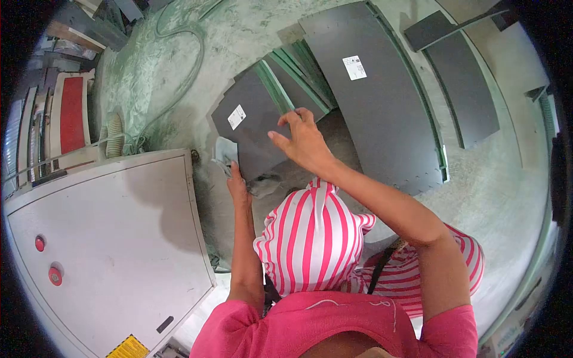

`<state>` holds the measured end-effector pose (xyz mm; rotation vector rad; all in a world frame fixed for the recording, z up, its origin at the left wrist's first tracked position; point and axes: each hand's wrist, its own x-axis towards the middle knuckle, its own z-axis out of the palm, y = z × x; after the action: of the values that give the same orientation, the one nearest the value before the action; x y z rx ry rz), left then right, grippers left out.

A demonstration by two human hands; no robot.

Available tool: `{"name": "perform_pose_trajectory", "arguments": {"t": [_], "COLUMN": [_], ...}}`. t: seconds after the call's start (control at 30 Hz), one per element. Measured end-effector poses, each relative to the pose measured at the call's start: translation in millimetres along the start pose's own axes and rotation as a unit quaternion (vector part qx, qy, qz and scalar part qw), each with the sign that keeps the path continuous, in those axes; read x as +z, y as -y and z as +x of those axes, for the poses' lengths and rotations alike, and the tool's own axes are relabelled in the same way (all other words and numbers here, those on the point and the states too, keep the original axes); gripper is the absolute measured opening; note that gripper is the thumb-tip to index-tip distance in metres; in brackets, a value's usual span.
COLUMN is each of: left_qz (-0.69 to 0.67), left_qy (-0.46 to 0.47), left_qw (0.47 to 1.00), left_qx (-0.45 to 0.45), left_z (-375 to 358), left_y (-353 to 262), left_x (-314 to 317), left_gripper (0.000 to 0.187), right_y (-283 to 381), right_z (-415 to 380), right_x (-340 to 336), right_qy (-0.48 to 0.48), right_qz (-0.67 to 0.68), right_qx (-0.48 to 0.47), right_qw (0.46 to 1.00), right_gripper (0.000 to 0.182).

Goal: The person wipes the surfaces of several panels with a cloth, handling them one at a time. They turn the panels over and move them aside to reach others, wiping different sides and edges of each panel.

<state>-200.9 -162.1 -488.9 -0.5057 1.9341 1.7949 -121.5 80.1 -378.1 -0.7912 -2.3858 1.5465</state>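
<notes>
A pale grey cloth (225, 150) is gripped in my left hand (237, 186), against the left edge of a dark grey panel (258, 128) with a white label (236, 117). My right hand (303, 138) is over that panel's right side, thumb and fingers apart and nothing in them. Its fingertips overlap the panel's green-tinted long edge (273, 87) in this view. Behind it, more dark panels (298, 77) lean in a row, partly hidden.
A larger labelled dark panel (373, 101) stands to the right, with another narrow panel (462, 89) beyond. On the left is a white machine cabinet (113, 238) with red buttons (55, 275). A hose (194, 65) lies on the dusty floor (143, 65).
</notes>
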Motion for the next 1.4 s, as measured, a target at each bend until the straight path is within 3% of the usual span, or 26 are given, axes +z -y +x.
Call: {"name": "perform_pose_trajectory", "arguments": {"t": [0.03, 0.1, 0.23, 0.33, 0.4, 0.47, 0.53, 0.7, 0.8, 1.13, 1.23, 1.3, 1.4], "left_qz": [0.0, 0.034, 0.087, 0.076, 0.164, 0.206, 0.197, 0.295, 0.32, 0.433, 0.428, 0.486, 0.492], "left_qy": [0.001, -0.054, -0.106, -0.036, -0.006, 0.086, 0.173, 0.245, 0.266, 0.28, 0.305, 0.314, 0.325], "left_qw": [1.0, 0.993, 0.985, 0.987, 0.972, 0.94, 0.941, 0.905, 0.879, 0.826, 0.809, 0.764, 0.742], "left_qx": [0.001, 0.096, 0.105, 0.135, 0.167, 0.259, 0.215, 0.182, 0.234, 0.23, 0.264, 0.288, 0.32], "left_z": [-3, -7, -69, -79, -85, -92, -94, -98, -93, -81, -79, -77, -76], "left_y": [1, 3, -54, -63, -59, -56, -50, -29, -12, -15, -18, -21, -27], "left_x": [-3, -7, 32, 53, 86, 123, 152, 207, 217, 229, 231, 233, 230], "left_gripper": [0.05, 0.049, 0.048, 0.045, 0.041, 0.039, 0.04, 0.045, 0.051, 0.054, 0.053, 0.052, 0.049], "right_y": [-2, -9, -12, -20, -30, -23, -56, -104, -122, -148, -149, -147, -147], "right_z": [-1, -2, -4, 6, 5, -5, -11, -35, -42, -20, -18, -18, -18], "right_x": [0, -4, -41, -85, -117, -157, -180, -214, -218, -227, -228, -230, -227], "right_qy": [-0.001, 0.003, 0.017, -0.004, -0.029, -0.016, -0.06, -0.089, -0.102, -0.099, -0.112, -0.114, -0.111], "right_qz": [0.001, 0.036, 0.053, 0.042, -0.02, 0.023, 0.003, -0.034, -0.064, -0.089, -0.107, -0.11, -0.091], "right_qx": [0.0, -0.007, -0.023, -0.001, 0.021, 0.105, 0.096, 0.172, 0.195, 0.181, 0.161, 0.16, 0.162], "right_qw": [1.0, 0.999, 0.998, 0.999, 0.999, 0.994, 0.994, 0.98, 0.973, 0.974, 0.975, 0.974, 0.976], "right_gripper": [0.039, 0.039, 0.04, 0.039, 0.04, 0.043, 0.048, 0.056, 0.055, 0.051, 0.051, 0.05, 0.048]}}
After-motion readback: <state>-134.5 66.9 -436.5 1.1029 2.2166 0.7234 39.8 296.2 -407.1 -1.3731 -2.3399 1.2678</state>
